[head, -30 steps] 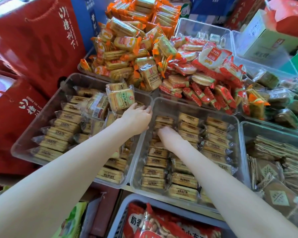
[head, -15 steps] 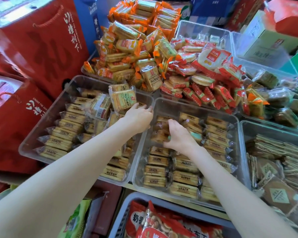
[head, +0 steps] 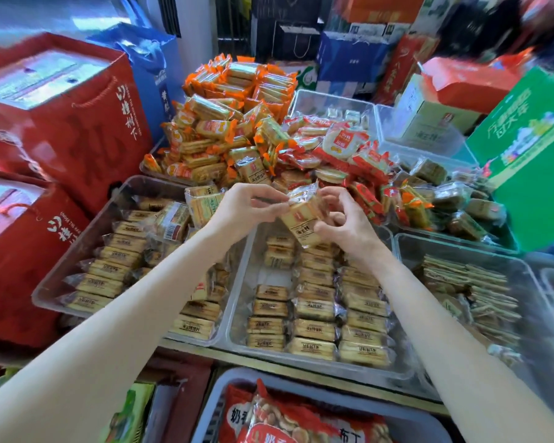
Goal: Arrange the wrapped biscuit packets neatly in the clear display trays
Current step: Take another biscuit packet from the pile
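a crowded shop shelf fills the view. at far left stand red gift boxes [head: 61, 123]; behind, an orange-wrapped heap [head: 231, 123] rises beside red-wrapped rounds [head: 339, 148], with a green carton [head: 531, 155] at far right. 2 clear trays sit side by side at the front: the left tray [head: 77, 251] holds loose rows of packets, the middle tray [head: 240, 314] holds 3 tidier columns. above the middle tray, the left hand [head: 247, 209] pinches the crimped end of a biscuit packet [head: 304, 222], tan biscuits in clear film with a dark label, tilted. the right hand [head: 343, 222] curls round its other side.
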`<move>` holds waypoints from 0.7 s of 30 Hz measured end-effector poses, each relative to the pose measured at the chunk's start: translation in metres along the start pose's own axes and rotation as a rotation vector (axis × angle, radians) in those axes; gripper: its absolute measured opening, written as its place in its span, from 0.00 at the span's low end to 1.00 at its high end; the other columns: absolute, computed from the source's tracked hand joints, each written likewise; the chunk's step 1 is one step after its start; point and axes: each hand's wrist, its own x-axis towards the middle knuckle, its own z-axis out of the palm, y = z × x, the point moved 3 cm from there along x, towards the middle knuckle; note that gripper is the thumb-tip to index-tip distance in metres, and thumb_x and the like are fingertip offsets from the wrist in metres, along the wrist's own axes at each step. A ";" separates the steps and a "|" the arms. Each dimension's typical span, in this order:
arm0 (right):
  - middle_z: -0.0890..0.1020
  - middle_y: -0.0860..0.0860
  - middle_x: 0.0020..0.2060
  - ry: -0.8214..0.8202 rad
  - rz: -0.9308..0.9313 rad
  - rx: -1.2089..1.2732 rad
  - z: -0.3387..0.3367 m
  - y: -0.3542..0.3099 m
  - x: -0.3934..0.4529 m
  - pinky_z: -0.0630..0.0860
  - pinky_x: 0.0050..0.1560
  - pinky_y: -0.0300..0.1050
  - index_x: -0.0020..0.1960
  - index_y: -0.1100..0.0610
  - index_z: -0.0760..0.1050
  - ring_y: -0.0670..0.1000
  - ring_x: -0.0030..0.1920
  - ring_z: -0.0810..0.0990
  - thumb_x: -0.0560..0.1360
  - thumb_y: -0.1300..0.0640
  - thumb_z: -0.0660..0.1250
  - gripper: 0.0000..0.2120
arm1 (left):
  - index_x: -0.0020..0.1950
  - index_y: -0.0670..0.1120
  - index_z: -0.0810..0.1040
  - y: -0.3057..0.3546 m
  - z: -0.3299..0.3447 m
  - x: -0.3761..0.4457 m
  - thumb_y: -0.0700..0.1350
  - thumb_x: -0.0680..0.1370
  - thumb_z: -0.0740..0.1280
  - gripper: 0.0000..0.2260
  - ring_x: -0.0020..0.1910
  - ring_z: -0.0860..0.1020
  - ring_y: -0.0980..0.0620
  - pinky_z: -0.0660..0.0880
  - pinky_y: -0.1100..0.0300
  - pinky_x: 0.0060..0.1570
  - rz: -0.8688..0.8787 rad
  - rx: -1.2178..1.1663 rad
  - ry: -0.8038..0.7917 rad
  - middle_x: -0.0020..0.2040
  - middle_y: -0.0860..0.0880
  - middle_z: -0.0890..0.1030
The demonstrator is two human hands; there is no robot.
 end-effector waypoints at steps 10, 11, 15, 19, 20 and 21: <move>0.82 0.54 0.47 0.003 -0.014 0.122 -0.016 -0.041 -0.045 0.78 0.38 0.35 0.64 0.58 0.70 0.44 0.41 0.83 0.74 0.59 0.70 0.21 | 0.46 0.41 0.82 0.045 -0.002 -0.037 0.37 0.76 0.68 0.04 0.33 0.80 0.58 0.78 0.68 0.37 0.127 -0.029 0.141 0.39 0.44 0.82; 0.82 0.54 0.47 0.007 -0.024 0.101 -0.018 -0.046 -0.048 0.78 0.38 0.35 0.64 0.58 0.70 0.44 0.41 0.83 0.74 0.60 0.69 0.19 | 0.47 0.40 0.82 0.047 -0.003 -0.041 0.37 0.76 0.68 0.04 0.34 0.81 0.57 0.79 0.66 0.38 0.086 -0.073 0.125 0.40 0.43 0.82; 0.79 0.52 0.52 0.024 -0.102 -0.166 -0.022 -0.056 -0.057 0.75 0.41 0.33 0.63 0.55 0.71 0.46 0.47 0.80 0.71 0.58 0.73 0.22 | 0.48 0.45 0.82 0.064 -0.011 -0.049 0.40 0.75 0.69 0.04 0.45 0.82 0.51 0.78 0.57 0.50 0.119 0.151 -0.013 0.45 0.47 0.83; 0.78 0.50 0.55 0.055 -0.207 -0.320 -0.025 -0.074 -0.065 0.73 0.45 0.27 0.62 0.54 0.72 0.47 0.52 0.77 0.68 0.55 0.76 0.26 | 0.48 0.47 0.82 0.095 -0.009 -0.059 0.40 0.73 0.71 0.05 0.40 0.80 0.57 0.76 0.63 0.48 0.232 0.200 -0.053 0.42 0.53 0.81; 0.77 0.50 0.55 0.052 -0.222 -0.323 -0.026 -0.078 -0.067 0.73 0.45 0.27 0.62 0.54 0.72 0.46 0.52 0.77 0.67 0.55 0.77 0.26 | 0.46 0.47 0.83 0.099 -0.009 -0.062 0.39 0.73 0.72 0.04 0.38 0.80 0.58 0.76 0.64 0.46 0.263 0.231 -0.023 0.40 0.52 0.82; 0.77 0.50 0.55 0.052 -0.230 -0.327 -0.027 -0.081 -0.069 0.72 0.45 0.27 0.63 0.55 0.72 0.45 0.51 0.77 0.67 0.55 0.77 0.26 | 0.44 0.47 0.82 0.103 -0.009 -0.064 0.38 0.72 0.72 0.04 0.36 0.79 0.60 0.76 0.65 0.45 0.293 0.242 -0.001 0.39 0.51 0.82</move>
